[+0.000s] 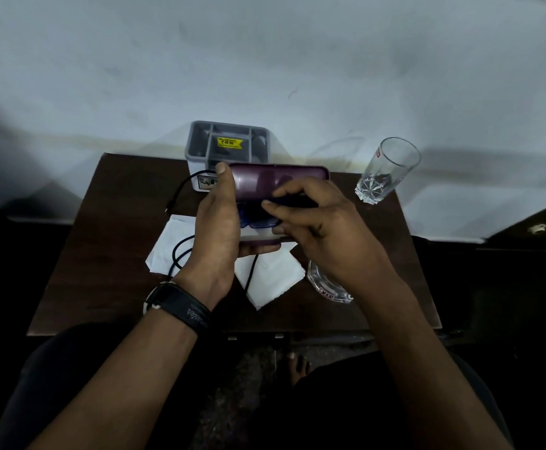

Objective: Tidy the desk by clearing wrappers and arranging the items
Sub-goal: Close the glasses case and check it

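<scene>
The purple case (278,178) is held open above the middle of the tabletop (109,254), lid tilted up toward the far edge. The blue glasses (255,219) sit partly inside it. The left hand (219,222) grips the case at its left end, thumb up against the lid corner and fingers curled under the base. The right hand (323,228) pinches a dark temple arm of the glasses between thumb and forefinger, the other fingers loosely spread.

Under the hands lie white paper napkins (271,277), with a black cable (180,251) looping across them. A grey organiser (193,147) with a yellow price sticker stands at the far edge, just behind the case. A clear tumbler (385,170) stands near the far right corner, and a second glass (327,287) lies on its side near the front edge, partly hidden by the right wrist.

The likely trouble is closing the lid on a temple arm that is not folded flat, which could bend the frame or leave the case sprung open. The one-ended grip could also let the case tip and spill the glasses. The right forearm hangs just above the lying glass, so a careless pull back could roll it off the front edge.
</scene>
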Demonstrator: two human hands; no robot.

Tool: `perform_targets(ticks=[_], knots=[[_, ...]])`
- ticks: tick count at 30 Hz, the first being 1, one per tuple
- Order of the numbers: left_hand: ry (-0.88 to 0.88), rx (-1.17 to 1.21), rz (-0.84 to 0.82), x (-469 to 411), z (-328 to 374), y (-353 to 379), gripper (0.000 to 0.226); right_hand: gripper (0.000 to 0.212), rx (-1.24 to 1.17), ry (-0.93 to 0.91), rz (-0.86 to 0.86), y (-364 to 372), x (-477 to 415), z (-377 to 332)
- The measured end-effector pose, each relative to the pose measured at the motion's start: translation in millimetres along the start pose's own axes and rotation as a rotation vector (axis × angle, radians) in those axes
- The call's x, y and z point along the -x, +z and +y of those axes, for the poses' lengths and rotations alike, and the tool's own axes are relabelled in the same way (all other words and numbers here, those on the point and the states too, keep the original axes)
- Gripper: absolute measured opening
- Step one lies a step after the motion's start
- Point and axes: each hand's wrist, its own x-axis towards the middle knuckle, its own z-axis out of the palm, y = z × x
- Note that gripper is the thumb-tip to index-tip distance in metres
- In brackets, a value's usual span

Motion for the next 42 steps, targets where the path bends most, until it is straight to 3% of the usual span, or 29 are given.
perform_targets(ticks=[5, 8, 13, 16, 19, 20, 22, 24, 29, 33, 38, 42], knots=[[0.009, 0.015, 0.005, -4, -2, -5, 0.059, 0.045, -0.043, 0.031, -0.090, -2, 3, 0], [0.053, 0.024, 0.022, -7, -5, -6, 0.059, 0.050, -0.076, 0.022, -0.039, -1, 4, 1], [0.029, 0.050, -0.010, -7, -4, -7, 0.062, 0.040, -0.197, 0.081, 0.054, -2, 4, 3], [0.018, 0.059, 0.014, -5, 0, -8, 0.058, 0.041, -0.357, 0.227, 0.301, -8, 1, 4], [-0.016, 0.076, -0.002, -4, 4, -10, 0.064, 0.035, -0.619, 0.549, 0.550, -15, -5, 5], [-0.026, 0.076, -0.010, -3, 5, -11, 0.067, 0.035, -0.751, 0.677, 0.515, -16, -6, 7], [-0.024, 0.063, -0.020, -3, 8, -12, 0.073, 0.044, -1.050, 0.873, 0.225, -14, -6, 7], [-0.010, 0.046, -0.020, -2, 9, -13, 0.076, 0.060, -1.272, 0.928, -0.014, -12, -5, 3], [-0.006, 0.062, -0.059, 0, 14, -18, 0.072, 0.072, -1.436, 1.008, 0.044, -13, -12, -1], [0.009, 0.094, -0.098, 1, 16, -23, 0.053, 0.061, -1.423, 0.997, -0.025, -11, -13, -2], [-0.023, 0.194, -0.112, -1, 16, -32, 0.027, 0.046, -1.558, 1.022, 0.076, -8, -10, 1], [-0.031, 0.273, -0.094, -5, 14, -31, 0.049, 0.044, -1.574, 1.005, 0.152, -5, -13, 2]])
